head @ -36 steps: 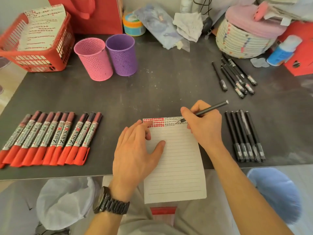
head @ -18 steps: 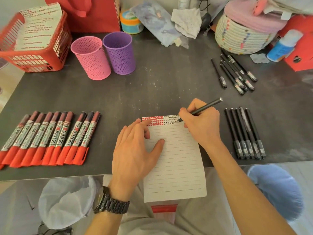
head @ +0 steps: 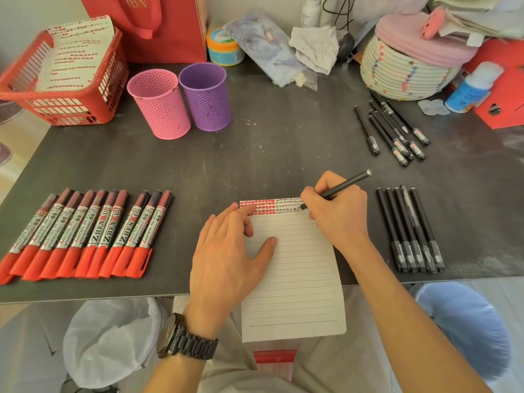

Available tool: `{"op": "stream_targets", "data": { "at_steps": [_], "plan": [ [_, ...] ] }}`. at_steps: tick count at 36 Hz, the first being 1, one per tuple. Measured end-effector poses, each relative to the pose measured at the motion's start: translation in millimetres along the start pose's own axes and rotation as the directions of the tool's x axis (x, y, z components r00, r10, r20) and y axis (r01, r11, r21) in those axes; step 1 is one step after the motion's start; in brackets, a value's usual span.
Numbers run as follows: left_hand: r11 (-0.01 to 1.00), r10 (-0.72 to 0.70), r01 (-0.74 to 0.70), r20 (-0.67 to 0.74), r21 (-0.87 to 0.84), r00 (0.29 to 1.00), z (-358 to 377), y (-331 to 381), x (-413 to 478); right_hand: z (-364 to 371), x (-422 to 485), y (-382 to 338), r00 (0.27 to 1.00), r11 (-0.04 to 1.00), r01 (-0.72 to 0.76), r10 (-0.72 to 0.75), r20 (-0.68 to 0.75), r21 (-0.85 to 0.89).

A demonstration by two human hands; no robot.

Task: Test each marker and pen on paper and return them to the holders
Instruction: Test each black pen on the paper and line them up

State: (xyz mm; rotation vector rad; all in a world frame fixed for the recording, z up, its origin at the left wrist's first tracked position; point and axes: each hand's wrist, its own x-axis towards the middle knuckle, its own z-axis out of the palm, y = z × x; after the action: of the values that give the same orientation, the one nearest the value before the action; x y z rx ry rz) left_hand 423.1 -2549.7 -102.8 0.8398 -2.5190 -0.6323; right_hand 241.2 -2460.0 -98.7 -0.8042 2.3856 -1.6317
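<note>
A lined sheet of paper [head: 295,282] lies at the table's front edge, with red and black test marks along its top. My left hand [head: 226,259] rests flat on the paper's left side, fingers spread. My right hand [head: 340,214] grips a black pen [head: 344,185] with its tip touching the paper's top right corner. A row of several red markers [head: 85,234] lies at the left. Several capped black pens [head: 408,231] lie in a row at the right, and more black pens [head: 391,131] sit farther back. A pink holder [head: 160,104] and a purple holder [head: 205,96] stand side by side at the back.
A red basket [head: 65,80] with marked paper sheets stands at the back left beside a red bag [head: 158,26]. A woven basket with a pink lid [head: 408,69], a blue-and-white bottle [head: 472,89], a tub and crumpled cloth crowd the back edge.
My right hand and the pen have shifted slightly along the paper's top right corner; the left hand has stayed flat on the sheet.
</note>
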Motion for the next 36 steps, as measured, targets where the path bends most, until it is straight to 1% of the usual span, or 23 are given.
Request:
{"op": "stream_targets", "data": {
  "at_steps": [17,27,30,36],
  "plan": [
    [1.000,-0.020,0.020,0.022,0.018,1.000,1.2,-1.6,0.3,0.1,0.4,1.0,1.000,1.000,0.004,-0.004,-0.015,-0.027],
    [1.000,-0.009,0.009,0.019,0.005,1.000,-0.8,0.0,0.3,-0.4,1.1,3.0,1.000,0.999,0.004,-0.005,-0.014,-0.045],
    [1.000,-0.014,0.014,0.009,0.002,1.000,-0.9,-0.1,0.0,-1.6,0.1,2.2,0.999,1.000,-0.006,0.006,-0.050,0.008],
    [1.000,-0.012,0.011,-0.041,-0.022,0.999,-3.2,1.3,-1.2,-8.9,-1.3,-4.5,0.987,0.975,-0.035,0.068,-0.145,0.221]
  ]
}}
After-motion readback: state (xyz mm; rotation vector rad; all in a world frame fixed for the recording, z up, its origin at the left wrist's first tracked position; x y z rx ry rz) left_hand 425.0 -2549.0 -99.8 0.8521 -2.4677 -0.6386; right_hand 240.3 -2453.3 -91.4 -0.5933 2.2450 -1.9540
